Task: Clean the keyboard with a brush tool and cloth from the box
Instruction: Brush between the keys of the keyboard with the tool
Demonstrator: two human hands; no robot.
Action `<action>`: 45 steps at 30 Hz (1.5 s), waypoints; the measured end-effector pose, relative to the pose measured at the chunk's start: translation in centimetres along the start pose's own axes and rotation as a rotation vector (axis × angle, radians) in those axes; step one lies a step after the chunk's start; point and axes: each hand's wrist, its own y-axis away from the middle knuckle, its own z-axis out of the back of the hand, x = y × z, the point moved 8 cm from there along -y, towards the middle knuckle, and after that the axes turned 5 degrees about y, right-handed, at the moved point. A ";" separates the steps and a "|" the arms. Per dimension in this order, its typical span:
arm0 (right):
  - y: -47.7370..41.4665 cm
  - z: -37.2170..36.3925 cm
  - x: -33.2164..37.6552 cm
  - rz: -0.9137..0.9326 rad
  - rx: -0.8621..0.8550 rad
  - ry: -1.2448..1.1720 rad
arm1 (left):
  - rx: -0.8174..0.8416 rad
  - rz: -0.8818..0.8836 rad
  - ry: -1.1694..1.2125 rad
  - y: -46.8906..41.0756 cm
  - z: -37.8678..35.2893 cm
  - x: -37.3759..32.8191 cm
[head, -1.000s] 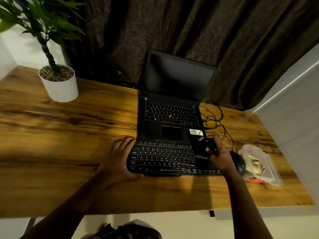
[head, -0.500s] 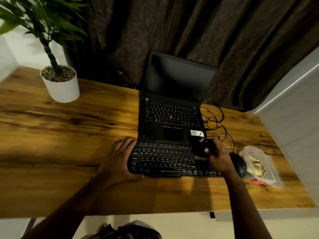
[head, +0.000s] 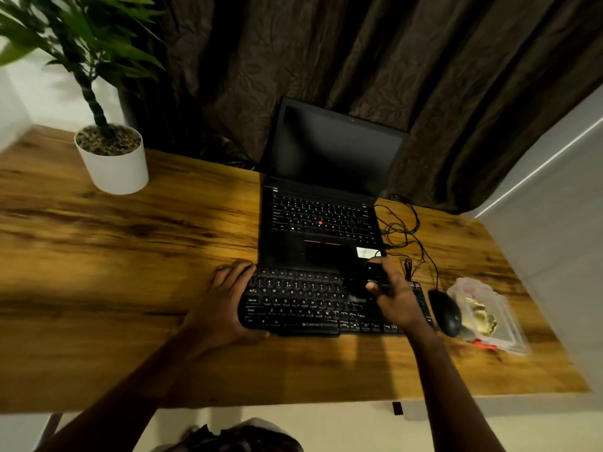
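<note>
Keyboard, black and flat on the wooden desk, lies straight in front of the person. Its far edge sits right against the front of an open laptop whose screen is dark. The left hand holds the keyboard's left end, with the thumb along the near edge and the fingers reaching over the far left corner. The right hand is over the right part of the keys, its fingers curled round a small dark brush. The brush's end points left and down toward the upper rows, though blur hides whether it touches them. A black mouse sits just beside the keyboard's right end, and thin black cables lie in loops by the laptop's right side. Further right, next to the mouse, lies a clear plastic box with something yellowish inside, too blurred to name. At the desk's far left stands a white pot with a green plant, and a dark curtain hangs behind.
</note>
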 end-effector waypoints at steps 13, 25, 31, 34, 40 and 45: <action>-0.1 -3.6 3.2 0.049 0.073 -0.051 | 0.002 -0.003 -0.015 -0.1 -0.2 0.3; 0.0 -2.5 1.7 0.030 0.039 0.018 | 0.012 0.007 -0.007 0.0 0.0 0.2; 0.3 -1.0 0.6 0.007 0.031 -0.009 | 0.006 0.006 -0.010 0.0 0.1 0.0; 0.8 1.2 -1.3 -0.032 -0.037 0.045 | -0.007 0.001 -0.016 -0.1 0.0 0.0; 1.1 0.0 -0.7 0.022 -0.071 0.015 | -0.026 -0.014 -0.004 0.0 0.1 -0.1; 1.2 0.0 -0.2 0.034 -0.041 -0.052 | -0.020 -0.020 -0.008 0.1 0.2 -0.3</action>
